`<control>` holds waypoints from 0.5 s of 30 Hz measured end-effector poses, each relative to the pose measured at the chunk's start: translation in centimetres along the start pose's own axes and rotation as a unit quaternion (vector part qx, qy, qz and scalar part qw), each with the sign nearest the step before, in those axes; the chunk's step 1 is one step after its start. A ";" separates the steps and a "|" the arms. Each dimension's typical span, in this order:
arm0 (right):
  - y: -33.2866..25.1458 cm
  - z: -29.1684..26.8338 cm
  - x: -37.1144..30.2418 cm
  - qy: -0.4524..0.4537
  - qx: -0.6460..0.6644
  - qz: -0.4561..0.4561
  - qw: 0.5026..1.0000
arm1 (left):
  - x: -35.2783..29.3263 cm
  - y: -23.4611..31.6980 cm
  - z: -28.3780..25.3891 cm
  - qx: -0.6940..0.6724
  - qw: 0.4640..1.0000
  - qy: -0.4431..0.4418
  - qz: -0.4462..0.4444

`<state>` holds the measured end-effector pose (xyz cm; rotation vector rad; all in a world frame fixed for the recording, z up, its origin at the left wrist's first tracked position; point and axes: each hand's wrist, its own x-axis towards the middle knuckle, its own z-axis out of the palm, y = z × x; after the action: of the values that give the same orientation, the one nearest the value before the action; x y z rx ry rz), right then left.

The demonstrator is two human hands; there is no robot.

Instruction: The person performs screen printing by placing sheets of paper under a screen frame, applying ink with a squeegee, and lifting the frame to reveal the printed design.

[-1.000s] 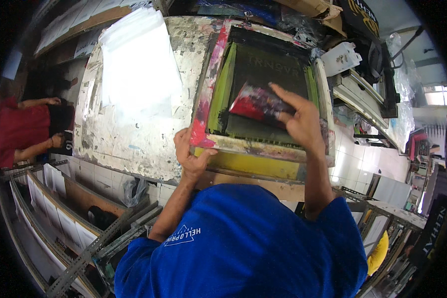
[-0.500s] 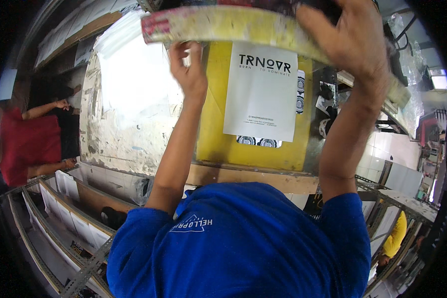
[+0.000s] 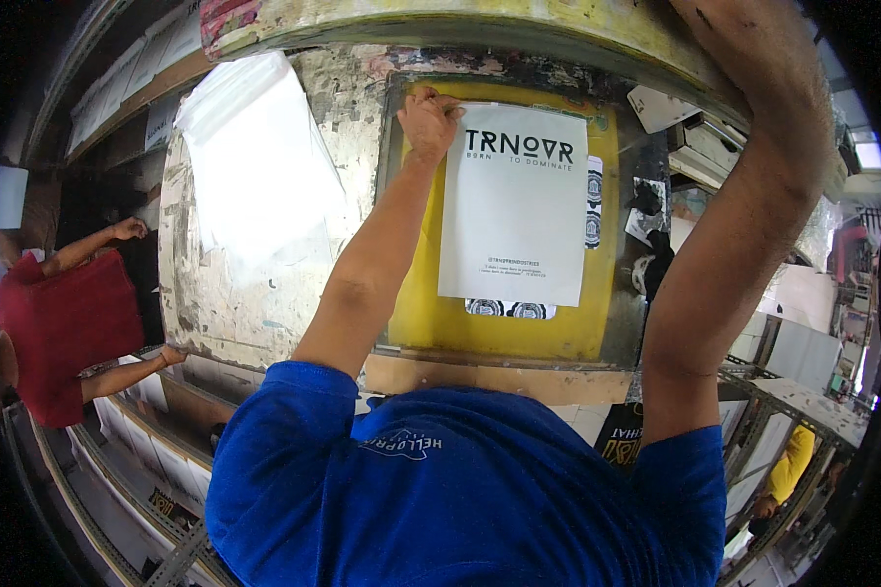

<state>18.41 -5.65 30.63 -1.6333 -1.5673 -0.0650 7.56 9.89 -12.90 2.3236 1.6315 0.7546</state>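
Observation:
My left hand [image 3: 428,122] is closed at the top left corner of a flat white printed bag [image 3: 514,215], fingertips pinching its edge. Black lettering marks the bag, which lies on a yellow board [image 3: 416,303]. Small black-and-white round prints [image 3: 593,201] stick out from under its right and lower edges. Above the board, a paint-stained yellow wooden frame bar [image 3: 519,24] spans the top of the view. My right forearm reaches up to this bar. The right hand itself is beyond the upper edge.
Left of the board, a loose stack of white bags [image 3: 264,176] lies on the paint-flecked worktable [image 3: 235,303]. A person in a red shirt [image 3: 69,313] is at the far left. Metal racks [image 3: 176,553] stand near my left side; a person in yellow [image 3: 791,465] shows at the right.
My left hand has moved right and down onto the bag's corner. The frame bar has risen toward the top edge, and my right hand has gone up out of view.

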 end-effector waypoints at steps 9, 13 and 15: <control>2.3 -1.4 0.0 -0.077 -0.025 -0.161 0.984 | -0.2 -0.8 -4.4 -0.324 0.942 0.056 -0.071; 2.4 0.5 -0.6 0.018 -0.131 -0.188 0.973 | -2.2 -3.9 -11.2 -0.359 0.918 0.123 -0.117; 2.1 0.7 0.0 -0.015 -0.087 -0.122 0.989 | -3.9 -7.9 -13.7 -0.388 0.892 0.171 -0.154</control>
<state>19.88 -4.95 29.09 -1.5715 -1.8211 -0.3166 -6.90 7.56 -5.92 1.3880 1.3853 1.4603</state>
